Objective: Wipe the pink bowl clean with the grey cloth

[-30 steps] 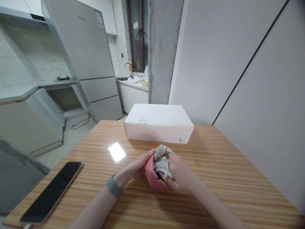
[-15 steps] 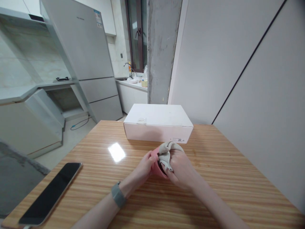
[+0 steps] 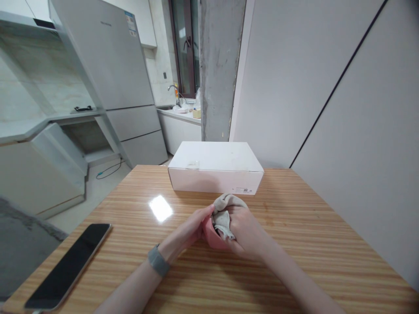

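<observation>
A small pink object (image 3: 211, 234) is held between both hands just above the wooden table (image 3: 294, 244). My left hand (image 3: 188, 229) is closed around its left side, thumb on its upper edge. My right hand (image 3: 247, 231) presses a crumpled beige cloth (image 3: 223, 213) against and into the pink object, fingers wrapped in the cloth. A grey band sits on my left wrist (image 3: 158, 261). What the pink object is exactly stays partly hidden by the hands.
A closed white box (image 3: 214, 168) stands on the table just behind the hands. A black phone (image 3: 68, 266) lies near the front left edge. A grey wall runs along the right; a fridge (image 3: 111, 65) and kitchen counters stand beyond the table.
The hands stay together on the pink object. The right hand and cloth have shifted a little over it, first further away, then slightly back, and the object looks more covered than one second ago.
</observation>
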### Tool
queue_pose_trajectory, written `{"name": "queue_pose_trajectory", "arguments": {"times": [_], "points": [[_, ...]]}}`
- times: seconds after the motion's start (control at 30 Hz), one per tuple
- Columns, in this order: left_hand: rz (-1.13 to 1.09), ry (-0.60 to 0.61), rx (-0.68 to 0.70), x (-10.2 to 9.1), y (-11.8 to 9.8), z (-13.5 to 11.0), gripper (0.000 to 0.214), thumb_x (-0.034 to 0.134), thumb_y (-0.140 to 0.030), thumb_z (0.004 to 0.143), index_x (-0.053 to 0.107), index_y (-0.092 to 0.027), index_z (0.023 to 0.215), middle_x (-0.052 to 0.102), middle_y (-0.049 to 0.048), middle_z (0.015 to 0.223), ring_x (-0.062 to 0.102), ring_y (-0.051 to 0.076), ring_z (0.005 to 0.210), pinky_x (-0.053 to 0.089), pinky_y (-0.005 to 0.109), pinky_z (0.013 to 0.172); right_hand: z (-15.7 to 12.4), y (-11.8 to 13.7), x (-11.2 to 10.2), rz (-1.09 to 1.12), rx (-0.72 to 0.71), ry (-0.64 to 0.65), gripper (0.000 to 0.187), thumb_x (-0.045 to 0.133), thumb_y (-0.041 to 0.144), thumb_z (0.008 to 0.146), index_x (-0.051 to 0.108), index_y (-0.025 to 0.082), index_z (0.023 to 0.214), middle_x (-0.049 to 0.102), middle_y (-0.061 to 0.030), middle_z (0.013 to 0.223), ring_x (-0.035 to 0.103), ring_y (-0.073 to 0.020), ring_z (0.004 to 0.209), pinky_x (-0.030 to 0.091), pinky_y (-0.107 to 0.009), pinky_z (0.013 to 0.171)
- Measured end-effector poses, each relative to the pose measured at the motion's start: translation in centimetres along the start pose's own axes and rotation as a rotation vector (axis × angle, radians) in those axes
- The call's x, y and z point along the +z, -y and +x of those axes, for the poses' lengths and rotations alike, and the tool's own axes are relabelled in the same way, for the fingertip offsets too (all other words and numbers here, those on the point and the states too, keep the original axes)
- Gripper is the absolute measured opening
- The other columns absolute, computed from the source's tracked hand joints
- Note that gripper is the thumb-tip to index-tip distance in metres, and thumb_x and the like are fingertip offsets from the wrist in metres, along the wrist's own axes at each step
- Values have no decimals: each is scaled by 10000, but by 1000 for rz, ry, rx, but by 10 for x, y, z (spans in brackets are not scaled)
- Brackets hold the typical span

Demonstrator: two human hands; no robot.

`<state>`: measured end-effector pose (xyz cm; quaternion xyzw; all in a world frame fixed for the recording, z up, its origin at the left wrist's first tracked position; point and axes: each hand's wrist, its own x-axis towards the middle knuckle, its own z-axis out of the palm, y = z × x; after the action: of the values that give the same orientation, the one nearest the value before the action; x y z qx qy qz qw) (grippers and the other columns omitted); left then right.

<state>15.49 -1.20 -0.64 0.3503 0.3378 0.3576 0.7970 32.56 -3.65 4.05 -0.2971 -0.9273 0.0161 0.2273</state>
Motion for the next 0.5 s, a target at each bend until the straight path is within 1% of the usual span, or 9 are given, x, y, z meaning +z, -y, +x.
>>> {"name": "queue_pose_trajectory", "arguments": {"times": [0.07, 0.1, 0.2, 0.3, 0.33, 0.4, 0.47, 0.5], "points": [[23, -38, 51, 4, 1, 1, 379, 655, -467, 786, 696, -115, 922, 705, 77, 857, 627, 167, 741, 476, 247, 658, 0, -1, 1, -7, 23, -10, 157, 433, 211, 797, 587, 194, 821, 666, -77, 843, 578, -245, 890, 392, -393, 909], [26, -46, 71, 6, 2, 1, 368, 665, -455, 775, 690, -121, 927, 701, 69, 850, 619, 159, 726, 477, 242, 652, 0, -2, 2, -13, 37, -17, 170, 432, 213, 803, 596, 190, 837, 671, -84, 877, 576, -249, 915, 386, -397, 919], [-20, -20, 134, 14, 7, 3, 380, 705, -350, 727, 652, -146, 1043, 695, 65, 896, 611, 159, 710, 490, 263, 646, -1, -7, 3, -39, 92, -57, 203, 421, 214, 822, 615, 183, 875, 678, -91, 920, 575, -251, 915, 368, -418, 934], [-81, 55, 190, 18, 10, 3, 503, 719, -248, 690, 601, -176, 1174, 683, 80, 1037, 628, 193, 822, 499, 300, 722, -2, -11, 3, -61, 132, -92, 211, 408, 217, 836, 612, 186, 879, 675, -81, 887, 573, -245, 862, 366, -431, 913], [-94, 87, 195, 19, 10, 3, 517, 716, -254, 699, 594, -180, 1196, 678, 84, 1072, 629, 211, 884, 493, 310, 761, -2, -12, 3, -67, 132, -95, 210, 407, 222, 836, 610, 187, 873, 672, -80, 875, 569, -245, 851, 368, -431, 905], [-124, 145, 179, 19, 7, 2, 486, 666, -353, 765, 598, -169, 1209, 676, 94, 1105, 609, 243, 1015, 470, 321, 841, -3, -11, 2, -79, 113, -87, 204, 407, 235, 826, 606, 186, 835, 662, -84, 843, 561, -247, 832, 372, -432, 896], [-148, 186, 142, 16, 3, 2, 500, 544, -488, 843, 615, -140, 1195, 684, 111, 1103, 590, 260, 1081, 452, 325, 881, -2, -9, 1, -76, 71, -70, 197, 414, 245, 809, 602, 187, 809, 654, -86, 811, 559, -246, 814, 375, -432, 899], [-147, 194, 109, 13, 0, 2, 542, 485, -542, 863, 626, -124, 1178, 691, 121, 1086, 597, 266, 1076, 451, 326, 880, -1, -6, 0, -68, 46, -56, 191, 423, 250, 799, 602, 186, 819, 654, -85, 811, 561, -246, 815, 376, -429, 903]]}}
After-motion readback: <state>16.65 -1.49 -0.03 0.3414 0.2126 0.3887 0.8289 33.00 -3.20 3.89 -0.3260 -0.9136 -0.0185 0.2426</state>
